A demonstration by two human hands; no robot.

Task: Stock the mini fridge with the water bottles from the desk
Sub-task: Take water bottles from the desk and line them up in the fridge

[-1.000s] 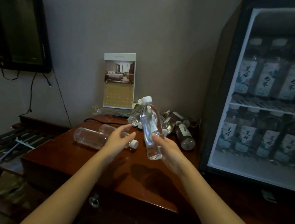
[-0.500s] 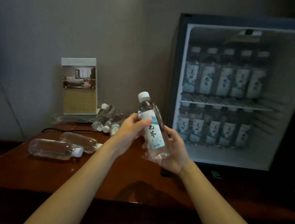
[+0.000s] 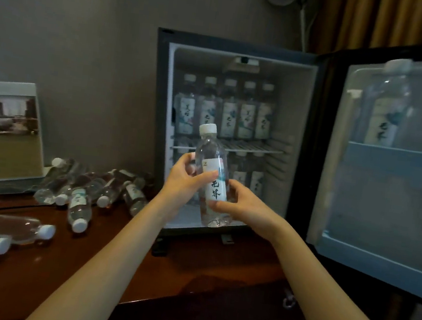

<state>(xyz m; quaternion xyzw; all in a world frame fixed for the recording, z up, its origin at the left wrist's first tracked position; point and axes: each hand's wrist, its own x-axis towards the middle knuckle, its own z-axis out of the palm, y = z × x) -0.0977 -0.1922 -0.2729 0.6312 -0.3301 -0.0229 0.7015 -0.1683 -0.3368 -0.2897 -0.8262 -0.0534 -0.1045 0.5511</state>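
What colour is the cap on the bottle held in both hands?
White, a ribbed screw cap atop the clear held bottle; seen best in the head view, against the open fridge.

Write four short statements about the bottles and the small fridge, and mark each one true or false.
The left hand and the right hand both hold the clear plastic water bottle with a white cap, cap upward. True.
The black mini fridge has its door closed. False: the door stands open, at the right.
Labelled bottles stand upright on the fridge's white wire shelf. True.
The loose bottles on the brown wooden desk stand upright. False: they lie on their sides.
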